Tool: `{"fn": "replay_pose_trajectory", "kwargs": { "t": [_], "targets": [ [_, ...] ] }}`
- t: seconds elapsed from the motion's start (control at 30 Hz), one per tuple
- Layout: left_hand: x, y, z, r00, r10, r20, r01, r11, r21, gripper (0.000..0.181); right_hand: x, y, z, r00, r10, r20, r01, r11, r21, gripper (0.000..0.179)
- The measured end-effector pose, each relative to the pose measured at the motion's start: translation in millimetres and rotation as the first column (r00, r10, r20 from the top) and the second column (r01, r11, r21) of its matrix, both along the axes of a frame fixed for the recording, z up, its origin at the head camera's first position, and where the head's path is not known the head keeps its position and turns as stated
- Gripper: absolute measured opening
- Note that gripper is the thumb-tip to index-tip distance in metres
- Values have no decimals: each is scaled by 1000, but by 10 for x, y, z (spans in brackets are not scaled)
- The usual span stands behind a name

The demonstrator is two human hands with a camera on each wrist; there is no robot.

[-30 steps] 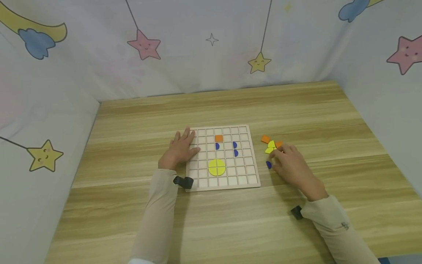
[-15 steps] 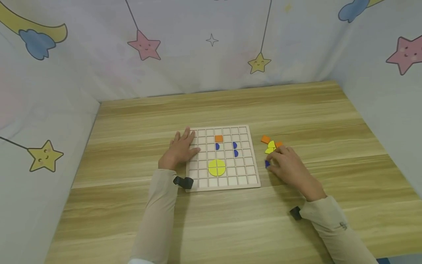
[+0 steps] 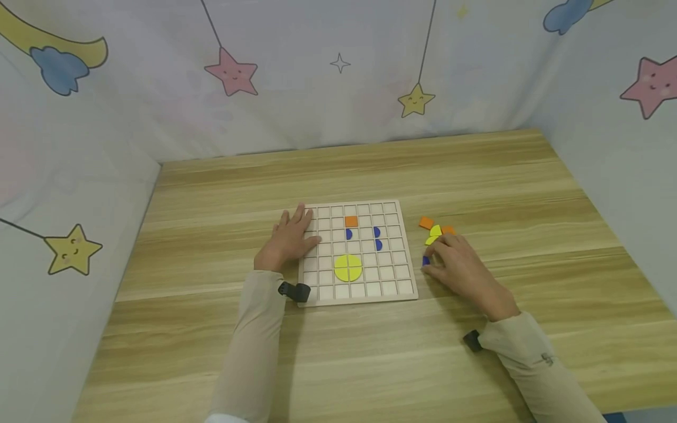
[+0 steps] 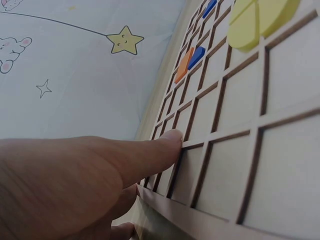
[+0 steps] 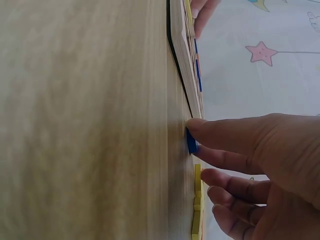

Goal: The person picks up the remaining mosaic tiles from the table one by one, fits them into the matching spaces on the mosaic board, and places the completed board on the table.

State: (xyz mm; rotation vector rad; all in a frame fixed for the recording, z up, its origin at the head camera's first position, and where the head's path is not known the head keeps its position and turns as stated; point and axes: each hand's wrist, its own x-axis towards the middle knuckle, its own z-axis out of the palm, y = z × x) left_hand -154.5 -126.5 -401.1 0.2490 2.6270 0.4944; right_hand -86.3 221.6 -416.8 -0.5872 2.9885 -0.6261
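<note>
A square wooden grid board (image 3: 387, 288) lies on the table. My left hand (image 3: 285, 242) rests spread over its left edge; in the left wrist view the thumb (image 4: 155, 150) reaches across the cells. Right of the board, my right hand (image 3: 465, 267) pinches a blue half-circle tile (image 3: 425, 260) between thumb and index finger. The right wrist view has this blue tile (image 5: 192, 142) low at the tabletop, the other fingers loosely bent. On the board sit an orange square (image 3: 351, 221), several blue half-circles (image 3: 376, 232) and a yellow circle (image 3: 341, 274) made of quarter pieces.
Just beyond my right fingers lie yellow tiles (image 3: 434, 231) and orange tiles (image 3: 426, 222), loose on the wooden table (image 3: 338, 364). Fabric walls with printed stars (image 3: 416, 101) enclose the back and sides.
My right hand has drawn the blue half-circle slightly left, toward the board, and its fingers have closed on it. The left hand and the board stay where they were.
</note>
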Motion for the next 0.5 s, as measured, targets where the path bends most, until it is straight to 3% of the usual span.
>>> {"fn": "replay_pose_trajectory", "kwargs": {
  "t": [0.2, 0.5],
  "targets": [
    [-2, 0, 8, 1000, 4, 2, -4, 1000, 0, 71, -11, -19, 22, 1000, 3, -12, -3, 1000, -8, 20],
    [-9, -7, -6, 1000, 3, 0, -3, 1000, 0, 71, -54, -75, 59, 994, 2, -110, -8, 999, -53, 20]
  ]
}}
